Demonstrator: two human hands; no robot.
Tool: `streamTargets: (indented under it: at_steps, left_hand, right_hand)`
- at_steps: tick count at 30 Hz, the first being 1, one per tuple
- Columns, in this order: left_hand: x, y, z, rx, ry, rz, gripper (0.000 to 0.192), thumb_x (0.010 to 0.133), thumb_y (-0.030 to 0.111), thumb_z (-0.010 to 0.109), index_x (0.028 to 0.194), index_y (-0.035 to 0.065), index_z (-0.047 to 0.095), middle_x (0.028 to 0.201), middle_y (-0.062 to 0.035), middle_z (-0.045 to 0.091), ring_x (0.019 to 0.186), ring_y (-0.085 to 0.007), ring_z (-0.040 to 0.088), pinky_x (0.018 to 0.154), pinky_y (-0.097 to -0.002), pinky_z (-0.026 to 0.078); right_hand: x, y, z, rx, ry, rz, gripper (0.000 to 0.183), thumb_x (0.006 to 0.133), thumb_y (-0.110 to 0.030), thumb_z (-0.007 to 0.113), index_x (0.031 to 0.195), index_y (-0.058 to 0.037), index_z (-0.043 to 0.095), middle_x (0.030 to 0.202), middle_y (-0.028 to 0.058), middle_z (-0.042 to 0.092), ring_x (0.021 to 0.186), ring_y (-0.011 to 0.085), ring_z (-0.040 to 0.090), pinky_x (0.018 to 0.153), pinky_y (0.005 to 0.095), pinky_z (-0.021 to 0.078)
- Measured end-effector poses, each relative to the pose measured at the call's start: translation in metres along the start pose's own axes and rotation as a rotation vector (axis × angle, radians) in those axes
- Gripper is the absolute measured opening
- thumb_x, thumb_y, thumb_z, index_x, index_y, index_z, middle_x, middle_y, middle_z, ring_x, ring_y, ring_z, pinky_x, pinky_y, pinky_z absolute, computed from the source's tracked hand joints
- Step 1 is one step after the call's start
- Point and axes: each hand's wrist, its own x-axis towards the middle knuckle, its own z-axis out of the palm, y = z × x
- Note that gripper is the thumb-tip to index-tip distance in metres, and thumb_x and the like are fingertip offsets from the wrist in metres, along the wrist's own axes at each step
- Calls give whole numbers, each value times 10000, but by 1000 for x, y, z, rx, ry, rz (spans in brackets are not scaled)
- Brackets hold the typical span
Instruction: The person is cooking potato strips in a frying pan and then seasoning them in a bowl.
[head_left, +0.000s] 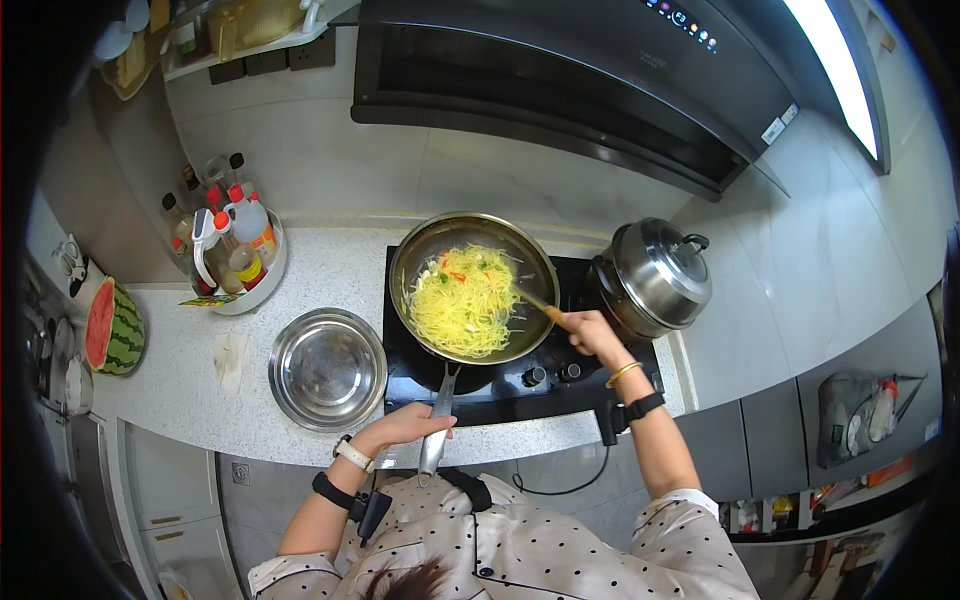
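A wide metal frying pan (536, 330) sits on the black glass cooktop (480, 405). Yellow shreds, probably potato, form a heap (465, 307) in it, flecked with red and green pieces. My left hand (420, 424) grips the pan's silvery metal handle (444, 405), which points towards my body. In my right hand (594, 334) is the wooden handle of a spatula (553, 313). Its metal shaft reaches over the pan to the right side of the heap, and the shreds seem to hide the blade.
Right of the pan stands a lidded steel pot (656, 277). Left of the cooktop is a steel bowl (328, 370). A white tray (262, 294) holds several bottles, and a cut watermelon (116, 330) lies farther left. The range hood (555, 82) overhangs the back.
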Motion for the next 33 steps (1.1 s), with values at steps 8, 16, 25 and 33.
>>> streamTargets:
  at_steps: [8,16,25,33]
  left_hand:
    - [-6,-2,-2,7,-3,-24,405,912,431,544,867,64,709,716,36,563,694,-52,453,659,-214,375]
    - [0,-11,-1,-34,-13,27,404,917,425,539,872,59,705,752,28,600,744,-66,500,728,-229,407]
    - [-1,0,-1,-49,-49,14,396,918,398,546,873,38,703,827,-19,654,817,-93,551,794,-251,428]
    - [-6,-2,-1,-83,-43,-8,393,918,393,546,872,33,695,829,-19,652,831,-97,559,823,-250,427]
  right_hand:
    - [-66,-46,13,-444,113,-425,313,889,-277,557,1140,-110,642,605,93,591,545,200,586,529,309,452]
    - [-130,-74,0,-835,222,-626,298,847,-271,591,1126,-190,654,595,97,607,527,276,600,513,348,476]
    - [-93,-32,39,-1035,399,-709,287,838,-303,606,1103,-204,657,502,95,564,444,253,578,431,357,446]
    - [-94,-59,6,-946,589,-664,268,857,-295,588,1090,-185,661,556,107,601,486,262,600,454,364,453]
